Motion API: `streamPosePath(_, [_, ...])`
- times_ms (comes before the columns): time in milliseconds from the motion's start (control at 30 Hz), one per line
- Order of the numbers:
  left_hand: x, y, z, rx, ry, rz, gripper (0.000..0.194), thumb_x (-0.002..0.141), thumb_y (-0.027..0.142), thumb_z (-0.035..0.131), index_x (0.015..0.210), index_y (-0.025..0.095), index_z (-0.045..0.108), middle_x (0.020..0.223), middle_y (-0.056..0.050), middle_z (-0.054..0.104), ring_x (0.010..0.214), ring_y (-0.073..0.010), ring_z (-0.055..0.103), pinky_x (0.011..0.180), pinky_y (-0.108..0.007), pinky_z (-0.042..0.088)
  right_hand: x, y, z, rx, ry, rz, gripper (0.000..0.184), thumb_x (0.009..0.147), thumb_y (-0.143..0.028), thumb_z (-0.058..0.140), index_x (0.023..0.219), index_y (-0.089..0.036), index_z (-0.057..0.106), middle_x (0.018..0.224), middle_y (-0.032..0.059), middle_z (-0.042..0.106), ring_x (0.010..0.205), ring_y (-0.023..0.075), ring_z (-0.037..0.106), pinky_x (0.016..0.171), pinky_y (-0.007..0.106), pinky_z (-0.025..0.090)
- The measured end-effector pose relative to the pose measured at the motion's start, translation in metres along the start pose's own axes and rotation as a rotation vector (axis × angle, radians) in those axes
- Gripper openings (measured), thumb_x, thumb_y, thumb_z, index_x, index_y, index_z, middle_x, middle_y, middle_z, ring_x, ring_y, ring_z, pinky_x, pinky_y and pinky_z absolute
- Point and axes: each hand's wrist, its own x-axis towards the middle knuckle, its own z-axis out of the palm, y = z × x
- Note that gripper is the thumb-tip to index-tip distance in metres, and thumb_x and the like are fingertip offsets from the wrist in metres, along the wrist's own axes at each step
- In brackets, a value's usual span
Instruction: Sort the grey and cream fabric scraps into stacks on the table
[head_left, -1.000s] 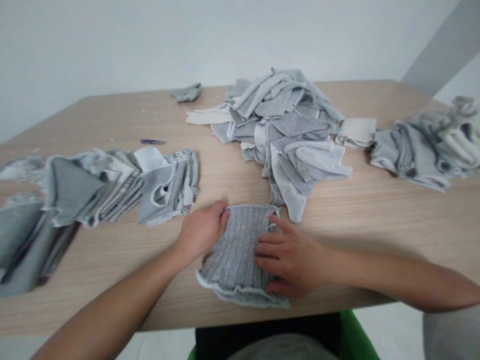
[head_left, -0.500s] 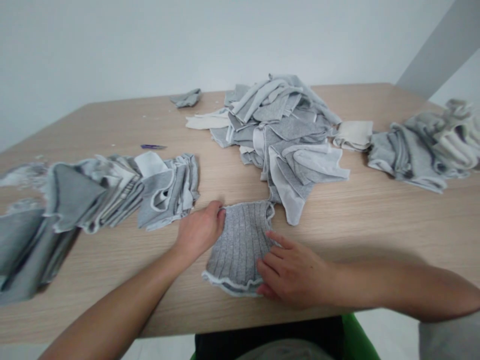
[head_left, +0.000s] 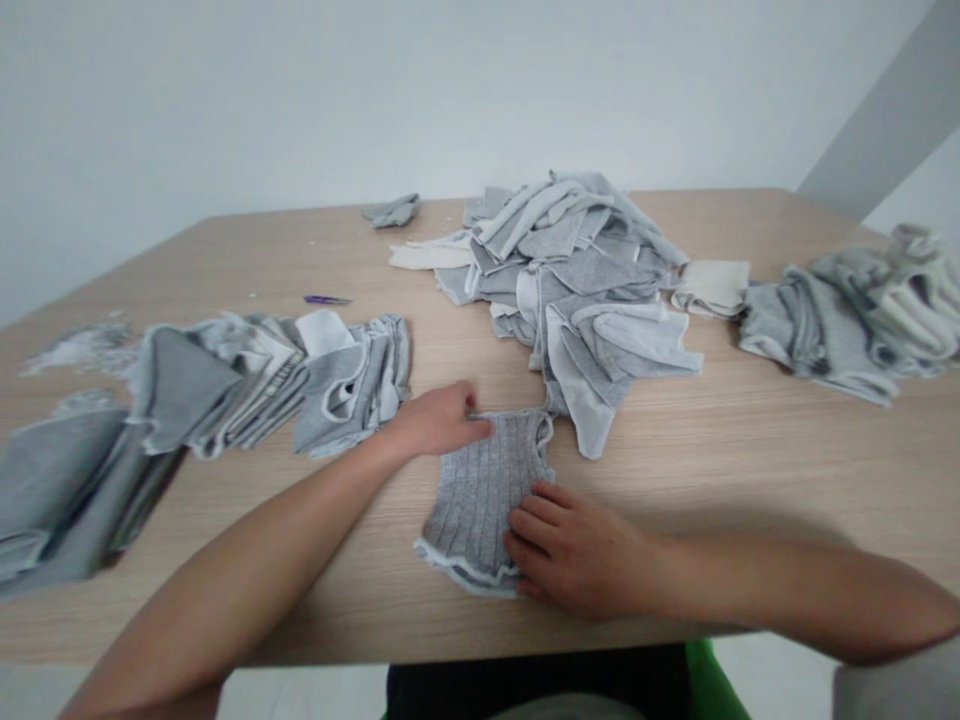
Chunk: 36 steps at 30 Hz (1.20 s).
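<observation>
A grey ribbed knit piece (head_left: 487, 490) lies flat before me, with a wavy pale edge along its bottom. My left hand (head_left: 442, 420) is at its upper left corner, thumb over the top edge and fingers curled behind, seemingly pinching it. On the lower right side, my right hand (head_left: 570, 550) rests with its fingers laid on the cloth. Just beyond the upper right corner, a heap of loose grey and white knit pieces (head_left: 570, 270) touches or nearly touches the ribbed piece.
Folded grey knit pieces (head_left: 187, 385) stand in a row at left, with another stack (head_left: 60, 480) nearer and white scraps (head_left: 82, 348) behind. A purple tool (head_left: 326, 300) lies beyond. Folded pieces (head_left: 825, 310) and a cream piece (head_left: 712, 287) are at right.
My left hand has slid right along the top edge, its thumb now over the cloth. My right index finger, stretched out before, has drawn in beside the others. The view has shifted slightly.
</observation>
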Motion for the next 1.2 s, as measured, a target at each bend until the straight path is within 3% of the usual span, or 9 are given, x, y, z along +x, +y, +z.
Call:
streamPosePath(133, [0.02,0.004,-0.015,-0.048,-0.158,0.055,0.046,0.063,0.052,0.066,0.09,0.015,0.065,0.076,-0.004,0.067,0.07,-0.0205,0.06,0.057,-0.026,0.039,0.0,0.0,0.0,0.01,-0.008,0.01,0.033,0.092,-0.04,0.05,0.101,-0.012,0.063,0.097,0.0134,0.063,0.09,0.0235,0.055,0.089,0.043,0.041])
streamPosePath(267, [0.022,0.007,-0.021,-0.125,-0.313,0.122,0.029,0.06,0.042,0.067,0.071,0.016,0.067,0.062,0.001,0.061,0.062,-0.0164,0.056,0.053,-0.023,0.036,-0.001,0.001,0.002,0.001,0.02,0.004,0.035,0.093,-0.041,0.049,0.104,-0.011,0.062,0.102,0.0139,0.063,0.093,0.0235,0.056,0.091,0.043,0.041])
streamPosePath(467, [0.01,0.01,-0.017,-0.287,-0.417,0.164,0.026,0.065,0.033,0.055,0.081,0.017,0.068,0.069,0.002,0.065,0.059,-0.0153,0.058,0.053,-0.022,0.042,-0.003,-0.002,0.003,-0.012,0.014,0.023,0.034,0.094,-0.038,0.047,0.107,-0.011,0.063,0.106,0.0146,0.064,0.098,0.0252,0.057,0.094,0.044,0.041])
streamPosePath(633, [0.016,0.005,-0.018,-0.314,-0.331,0.192,0.025,0.064,0.028,0.054,0.083,0.017,0.065,0.069,0.003,0.063,0.06,-0.0151,0.057,0.053,-0.021,0.042,-0.006,-0.001,0.001,0.007,0.05,0.003,0.059,0.093,-0.049,0.045,0.131,-0.003,0.05,0.138,0.0193,0.05,0.124,0.029,0.046,0.107,0.043,0.033])
streamPosePath(867, [0.014,0.005,-0.025,-0.256,-0.172,0.267,0.024,0.072,0.029,0.052,0.086,0.016,0.066,0.07,0.003,0.062,0.065,-0.015,0.057,0.057,-0.021,0.041,-0.005,0.003,0.0,0.202,-0.088,0.074,0.066,0.092,-0.051,0.045,0.137,-0.004,0.045,0.145,0.0214,0.043,0.133,0.0304,0.04,0.111,0.045,0.03])
streamPosePath(1000, [-0.017,0.016,-0.032,-0.196,-0.112,0.354,0.022,0.079,0.022,0.046,0.08,0.018,0.067,0.075,0.001,0.066,0.077,-0.017,0.061,0.071,-0.021,0.043,-0.005,0.004,-0.001,0.235,-0.112,0.101,0.066,0.092,-0.049,0.044,0.139,-0.003,0.044,0.147,0.0215,0.04,0.135,0.0311,0.038,0.113,0.046,0.027])
streamPosePath(1100, [-0.051,0.023,-0.029,-0.099,-0.008,0.5,0.037,0.078,0.009,0.04,0.099,0.023,0.068,0.1,0.0,0.071,0.099,-0.0183,0.064,0.089,-0.024,0.044,-0.005,0.003,-0.001,0.249,-0.119,0.115,0.067,0.091,-0.05,0.045,0.139,-0.003,0.043,0.147,0.0214,0.04,0.136,0.0319,0.037,0.114,0.047,0.026])
streamPosePath(1200, [-0.08,0.023,-0.011,0.048,0.105,0.6,0.05,0.08,0.007,0.04,0.123,0.024,0.059,0.13,-0.003,0.062,0.117,-0.0177,0.058,0.1,-0.028,0.042,-0.005,0.001,0.0,0.237,-0.095,0.111,0.067,0.091,-0.05,0.045,0.139,-0.002,0.043,0.145,0.0223,0.042,0.135,0.0319,0.039,0.114,0.047,0.025])
